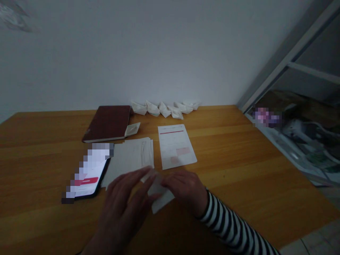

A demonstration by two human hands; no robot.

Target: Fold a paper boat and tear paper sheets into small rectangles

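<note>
Hands: The left hand (pixel 120 210) and right hand (pixel 186 189) are close together, with the fingers of both pinching a folded white paper sheet (pixel 161 197) just above the bench.

Paper in hand: It sits near the bench's near edge, in front of a loose stack of pale paper sheets (pixel 130 159).

Around it: A honey-toned wooden bench (pixel 39 177) carries a dark red hardcover notebook (pixel 107 124), a white printed form with a red rule (pixel 176 147), and a black smartphone (pixel 102 180). A row of white folded paper boats (pixel 164 109) lines the wall.

Risk: A slip between the fingers could skew the fold or crumple the thin sheet. A careless elbow or sleeve could also nudge the loose stack or the phone.

Hidden: The fingers cover much of the sheet, so its fold lines are hard to trace. The phone's screen is pixelated, as is a pale-purple object (pixel 267 117) low on the right. The striped sleeve (pixel 228 226) shows only on the right arm.
</note>
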